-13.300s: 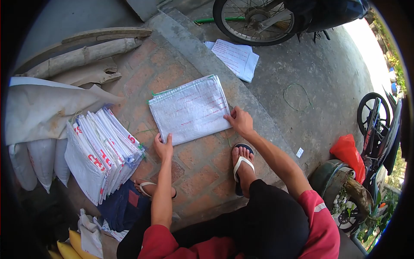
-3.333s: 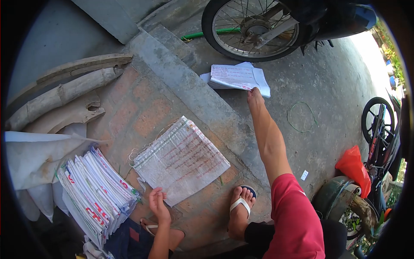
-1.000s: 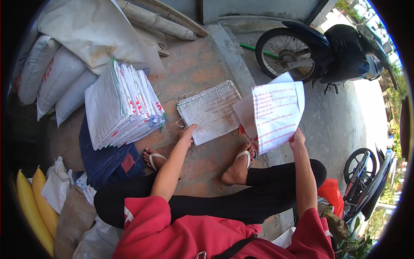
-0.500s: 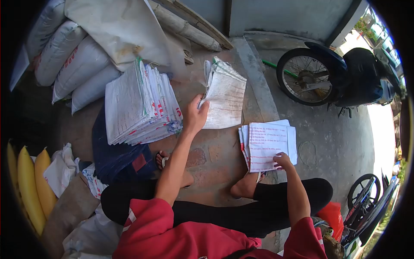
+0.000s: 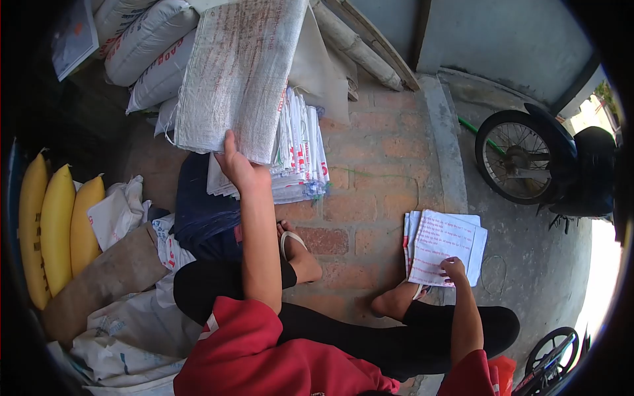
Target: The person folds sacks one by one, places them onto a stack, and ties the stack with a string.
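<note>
Grips the worn woven sack [image 5: 241,72] by its near edge in the fingers of the left hand [image 5: 244,171], partly covering the white folded stack [image 5: 305,148] at left. Touches the printed pile [image 5: 441,239], well to the right, with the right hand [image 5: 454,269], fingers bent; cannot tell whether gripping.

A partly open porch or yard edge of a home is suggested: worn red-brick paving [image 5: 389,178] is bordered by a grey concrete strip [image 5: 450,152], a dark motorbike with a spoked wheel [image 5: 581,165] is parked by a plain grey wall [image 5: 502,53], and plump white printed sacks [image 5: 155,49] are heaped nearby.
</note>
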`<action>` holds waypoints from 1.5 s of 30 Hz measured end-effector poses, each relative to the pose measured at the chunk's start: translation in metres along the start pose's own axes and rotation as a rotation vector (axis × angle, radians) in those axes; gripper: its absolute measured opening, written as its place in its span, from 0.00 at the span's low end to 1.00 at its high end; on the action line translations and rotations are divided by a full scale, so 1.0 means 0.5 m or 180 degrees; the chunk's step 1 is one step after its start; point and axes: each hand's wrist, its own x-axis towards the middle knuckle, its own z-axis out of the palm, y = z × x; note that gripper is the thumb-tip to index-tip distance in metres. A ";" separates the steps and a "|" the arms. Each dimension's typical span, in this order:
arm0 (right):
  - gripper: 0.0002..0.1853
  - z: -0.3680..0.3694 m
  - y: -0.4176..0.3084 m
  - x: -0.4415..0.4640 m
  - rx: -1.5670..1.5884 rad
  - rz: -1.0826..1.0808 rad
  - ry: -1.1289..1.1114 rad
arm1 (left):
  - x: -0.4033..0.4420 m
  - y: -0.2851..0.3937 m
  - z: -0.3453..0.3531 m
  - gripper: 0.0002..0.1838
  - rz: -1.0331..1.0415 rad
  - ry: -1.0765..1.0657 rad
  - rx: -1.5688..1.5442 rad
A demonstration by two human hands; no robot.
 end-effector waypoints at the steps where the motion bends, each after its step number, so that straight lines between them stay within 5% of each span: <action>1: 0.26 0.001 -0.001 -0.003 -0.0024 -0.0037 0.0022 | 0.000 -0.012 -0.009 0.33 -0.0031 0.0302 0.0096; 3: 0.28 0.002 -0.018 -0.023 -0.0020 -0.0076 0.0048 | 0.020 -0.046 -0.038 0.37 -0.0238 0.1003 0.0297; 9: 0.25 -0.001 -0.011 -0.020 0.0047 -0.0044 -0.0028 | 0.086 -0.141 -0.158 0.29 -0.0630 0.1035 -0.0135; 16: 0.24 -0.001 -0.012 -0.021 -0.0069 -0.0051 0.0039 | 0.049 -0.068 -0.073 0.24 -0.0232 0.1263 0.0066; 20: 0.25 -0.002 -0.013 -0.026 -0.0008 -0.0135 0.0110 | 0.075 -0.088 -0.114 0.32 -0.0429 0.1400 0.0242; 28: 0.25 -0.001 -0.005 -0.020 0.0010 -0.0155 0.0121 | 0.036 -0.053 -0.042 0.45 0.0473 0.1222 0.0679; 38: 0.24 -0.001 -0.012 -0.028 0.0073 -0.0152 0.0099 | 0.091 -0.102 -0.140 0.44 -0.0514 0.1120 0.0456; 45: 0.26 0.005 -0.007 -0.012 0.0008 -0.0163 0.0266 | -0.060 -0.053 0.039 0.50 0.0471 0.1775 0.1089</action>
